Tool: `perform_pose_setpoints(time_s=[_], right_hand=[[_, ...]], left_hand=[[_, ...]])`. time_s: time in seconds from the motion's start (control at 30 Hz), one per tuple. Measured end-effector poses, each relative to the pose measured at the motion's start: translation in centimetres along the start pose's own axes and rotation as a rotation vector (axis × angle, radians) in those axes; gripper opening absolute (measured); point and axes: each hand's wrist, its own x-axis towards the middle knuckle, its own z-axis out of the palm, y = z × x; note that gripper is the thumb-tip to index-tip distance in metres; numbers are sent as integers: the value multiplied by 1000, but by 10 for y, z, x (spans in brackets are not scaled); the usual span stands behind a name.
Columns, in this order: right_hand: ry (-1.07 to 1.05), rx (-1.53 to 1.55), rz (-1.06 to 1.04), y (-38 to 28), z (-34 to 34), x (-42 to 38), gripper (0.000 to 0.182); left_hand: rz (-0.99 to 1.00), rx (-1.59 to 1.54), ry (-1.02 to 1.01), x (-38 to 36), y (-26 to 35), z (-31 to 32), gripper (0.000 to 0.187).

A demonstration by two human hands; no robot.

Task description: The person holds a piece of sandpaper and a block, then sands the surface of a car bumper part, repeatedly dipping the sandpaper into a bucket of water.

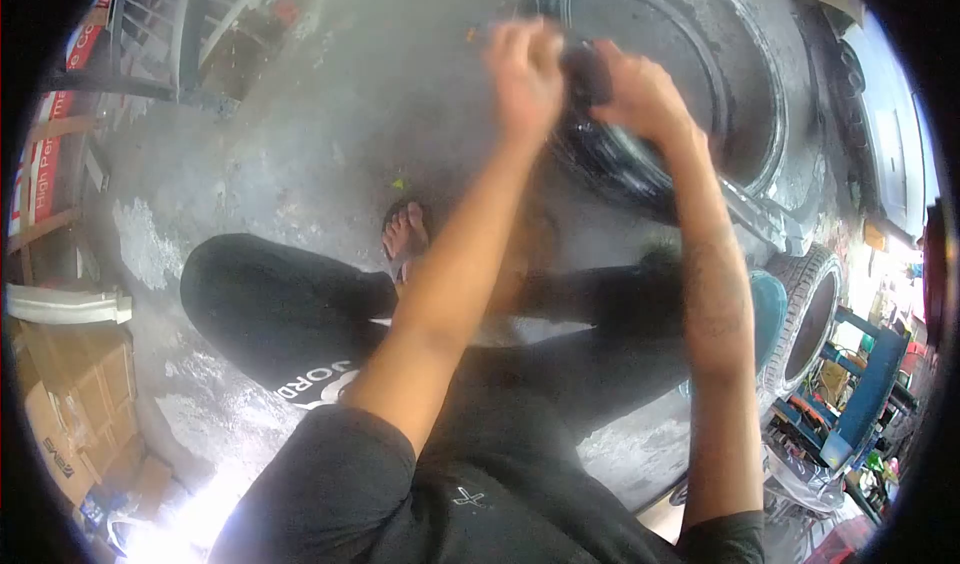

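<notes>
Head view. Ground: grey concrete floor [340,74], scuffed, with pale worn patches toward the left edge and below the hands. Workshop-like room, cluttered at both sides.

Far left of the hands: metal rack [180,29], a red-and-white printed panel [55,154], a white curved piece [70,306] and, lower down, cardboard boxes [85,394]. Bright glare at lower left. Right of and below the hands: a treaded tyre [805,314] standing on edge beside a rounded teal item [768,314], then a blue metal stand [865,399] among small mixed goods.

Just below and right of the hands, a large black tyre [620,169] lies on the floor, its round opening facing up, concrete showing through it. Being a ring, no clear long axis.

Right hand [645,94]: closed round a dark handheld piece [587,72], at the left edge of the tyre opening as seen. Left hand [527,79]: just left of the piece, fingers curled, narrow; motion blur, cannot tell whether it grips anything. The piece lies between the hands, over the tyre wall; contact with the tyre not readable. Its long axis and pointing end too smeared to call.

Below the left hand, a sandalled foot [405,232] on the concrete, between dark-trousered legs [290,304].
</notes>
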Motion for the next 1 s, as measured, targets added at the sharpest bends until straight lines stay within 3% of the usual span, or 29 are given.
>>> perform_pose_setpoints(time_s=[0.13,0.27,0.37,0.57,0.67,0.73,0.87,1.0], right_hand=[[-37,-11,32,-7,-1,-6,82],[37,-33,-31,2,4,-2,77],[23,8,-30,0,10,-9,72],[45,-10,-19,5,9,-1,76],[-13,15,-4,-3,5,-6,77],[5,-9,-10,-4,3,-9,77],[56,-14,-7,-6,4,-6,75],[1,-2,17,-7,2,-5,75]], left_hand=[[-170,-111,14,16,-21,-3,26],[45,-72,-33,-23,-1,-11,29],[-39,-78,18,14,-4,12,30],[-31,-50,-57,-8,5,-2,30],[-198,-82,-48,19,-32,11,37],[-380,-176,80,28,-45,9,42],[-272,-23,0,-16,1,-25,43],[-145,-59,9,-7,-10,7,35]])
